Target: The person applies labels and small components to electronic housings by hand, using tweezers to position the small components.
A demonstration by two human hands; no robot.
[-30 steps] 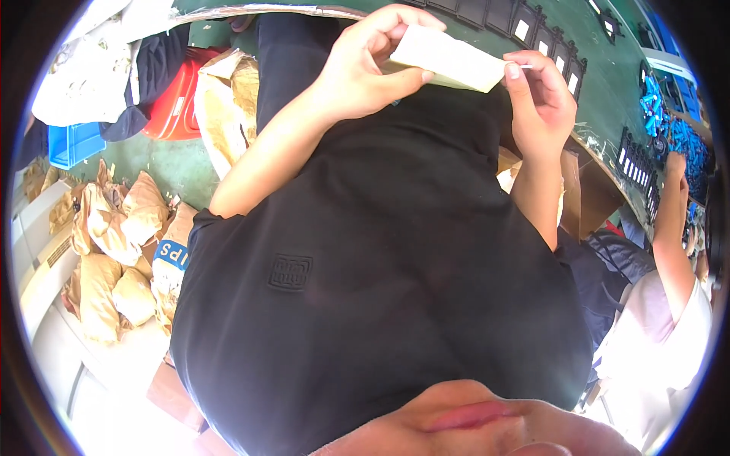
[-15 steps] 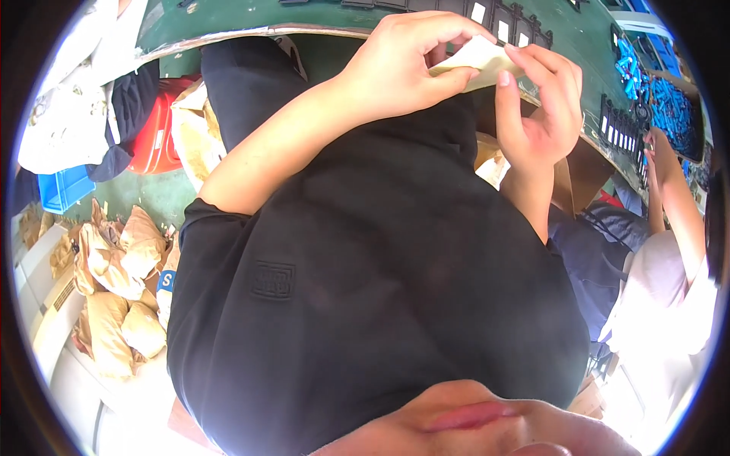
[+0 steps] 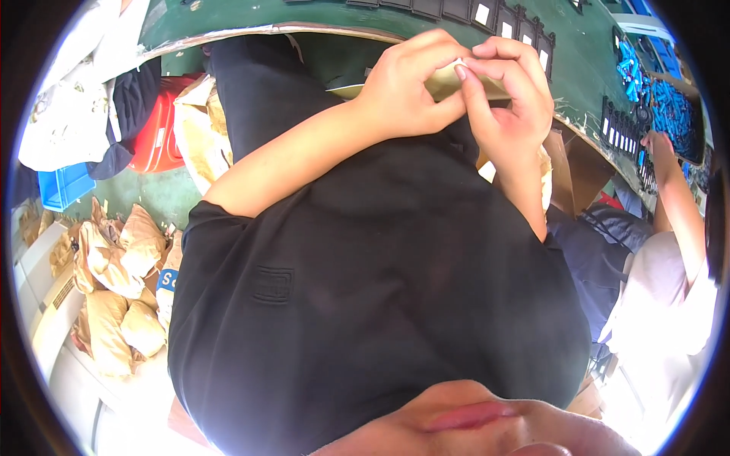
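Observation:
My left hand (image 3: 411, 87) is closed around a pale yellow, paper-like sheet (image 3: 444, 82), its fingers bent over the far side. One end of the sheet sticks out to the left, behind the wrist. My right hand (image 3: 511, 95) faces it, with thumb and index finger pinched together on a small white piece (image 3: 458, 62) at the sheet's upper edge. Whether that piece is still joined to the sheet cannot be made out. Just beyond my hands, a row of flat black parts (image 3: 449, 11) lies on the green table (image 3: 251, 17), several bearing white rectangles.
On the right stands a bin of blue parts (image 3: 673, 114), with more black parts (image 3: 623, 129) beside it and a co-worker's hand (image 3: 658, 146) close by. A cardboard box (image 3: 585, 171) is under the table edge. Brown paper bags (image 3: 106, 327), a red container (image 3: 156, 133) and a blue crate (image 3: 67, 188) are at left.
Both hands have come down and nearer to me, the right also to the left. The sheet is turned, and the right fingertips now pinch a white piece by the left fingers.

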